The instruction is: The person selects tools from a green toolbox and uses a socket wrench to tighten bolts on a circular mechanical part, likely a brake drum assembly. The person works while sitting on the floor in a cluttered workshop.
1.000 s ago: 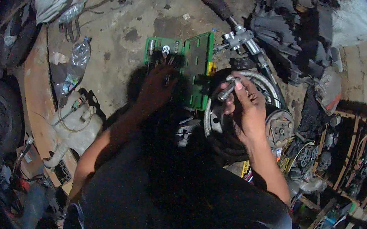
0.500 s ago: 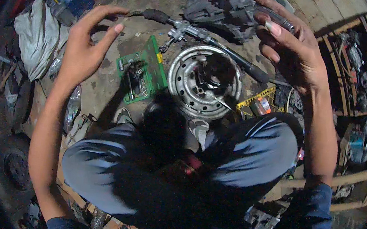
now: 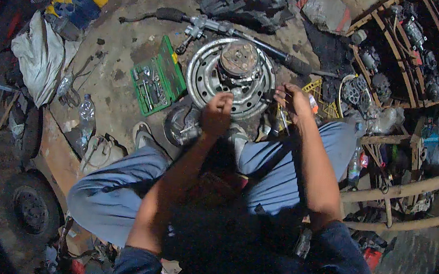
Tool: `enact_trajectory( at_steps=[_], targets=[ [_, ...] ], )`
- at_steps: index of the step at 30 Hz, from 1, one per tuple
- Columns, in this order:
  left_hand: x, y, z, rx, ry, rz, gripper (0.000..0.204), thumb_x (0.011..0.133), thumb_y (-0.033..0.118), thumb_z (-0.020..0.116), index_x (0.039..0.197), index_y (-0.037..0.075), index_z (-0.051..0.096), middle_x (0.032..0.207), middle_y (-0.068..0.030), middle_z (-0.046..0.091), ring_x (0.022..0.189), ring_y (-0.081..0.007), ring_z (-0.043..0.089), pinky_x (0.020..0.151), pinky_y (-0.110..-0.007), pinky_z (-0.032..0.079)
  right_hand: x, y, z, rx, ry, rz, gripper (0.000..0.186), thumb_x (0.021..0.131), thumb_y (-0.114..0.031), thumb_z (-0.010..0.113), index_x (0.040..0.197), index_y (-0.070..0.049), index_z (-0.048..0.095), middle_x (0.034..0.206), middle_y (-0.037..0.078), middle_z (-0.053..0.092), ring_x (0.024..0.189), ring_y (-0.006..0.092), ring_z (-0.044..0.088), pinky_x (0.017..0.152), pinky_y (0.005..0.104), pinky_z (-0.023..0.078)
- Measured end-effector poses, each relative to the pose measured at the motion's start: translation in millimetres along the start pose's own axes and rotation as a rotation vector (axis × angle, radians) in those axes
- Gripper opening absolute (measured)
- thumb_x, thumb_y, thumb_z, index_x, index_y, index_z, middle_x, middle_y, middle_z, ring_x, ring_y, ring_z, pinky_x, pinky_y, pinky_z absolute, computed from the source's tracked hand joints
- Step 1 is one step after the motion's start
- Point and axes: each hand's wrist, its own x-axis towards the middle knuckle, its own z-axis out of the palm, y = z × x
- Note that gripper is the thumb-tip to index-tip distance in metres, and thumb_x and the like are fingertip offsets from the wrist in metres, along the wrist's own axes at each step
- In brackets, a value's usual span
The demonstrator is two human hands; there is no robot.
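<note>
A silver steel wheel rim (image 3: 200, 74) lies on the floor between my feet, with a round rusty metal part (image 3: 239, 56) on it. My left hand (image 3: 218, 113) is at the rim's near edge, fingers curled; what they hold, if anything, is hidden. My right hand (image 3: 294, 103) is at the rim's right side, fingers closed on what looks like a small dark piece (image 3: 270, 94). A thin silver shaft (image 3: 284, 121) shows below it. An open green socket case (image 3: 171, 78) with tools is left of the rim.
A long steering rack (image 3: 261, 46) lies behind the rim. A wooden rack of parts (image 3: 399, 54) and wooden poles (image 3: 406, 189) are on the right; a yellow crate (image 3: 315, 89) is nearer. A plastic bottle (image 3: 86, 112), a white sack (image 3: 40, 59) and a tyre (image 3: 30, 208) are on the left.
Both my hands have come down and inward from being raised wide apart half a second ago to the rim. The rusty round part now shows on the rim as the view shifts.
</note>
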Motion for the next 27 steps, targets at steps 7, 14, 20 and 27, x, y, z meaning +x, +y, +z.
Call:
enact_trajectory(
  at_steps=[7,14,20,27],
  targets=[
    [-48,-93,43,0.088,-0.107,0.263,0.034,0.090,0.004,0.062,0.124,0.007,0.064,0.120,-0.0179,0.068,0.111,-0.0317,0.067,0.092,-0.041,0.053,40,65,-85,-0.374,-0.043,0.203,0.029,0.094,0.001,0.048,0.122,0.005,0.056,0.107,0.018,0.067,0.086,0.0280,0.069,0.068,0.0402,0.061],
    [-61,-85,51,0.170,-0.060,0.283,0.030,0.090,0.007,0.062,0.119,0.006,0.065,0.120,-0.0179,0.067,0.112,-0.0365,0.064,0.097,-0.043,0.051,57,124,-132,-1.180,-0.436,-0.032,0.022,0.084,0.004,0.059,0.101,0.007,0.073,0.083,0.016,0.072,0.071,0.0217,0.069,0.055,0.0359,0.055],
    [-64,-110,37,0.264,-0.352,0.150,0.025,0.087,0.008,0.064,0.112,0.007,0.068,0.119,-0.0184,0.067,0.109,-0.0374,0.064,0.097,-0.045,0.050,39,179,-97,-1.110,-0.387,0.001,0.028,0.072,-0.002,0.072,0.099,0.007,0.072,0.091,0.017,0.074,0.082,0.0272,0.072,0.069,0.0384,0.056],
    [-74,-142,39,0.416,-0.276,0.183,0.024,0.088,0.007,0.064,0.111,0.007,0.069,0.117,-0.0175,0.067,0.112,-0.0377,0.062,0.098,-0.047,0.049,38,240,-78,-1.683,-0.380,-0.082,0.025,0.068,-0.010,0.075,0.089,0.001,0.066,0.094,0.023,0.070,0.082,0.0434,0.068,0.071,0.0432,0.056]
  ],
)
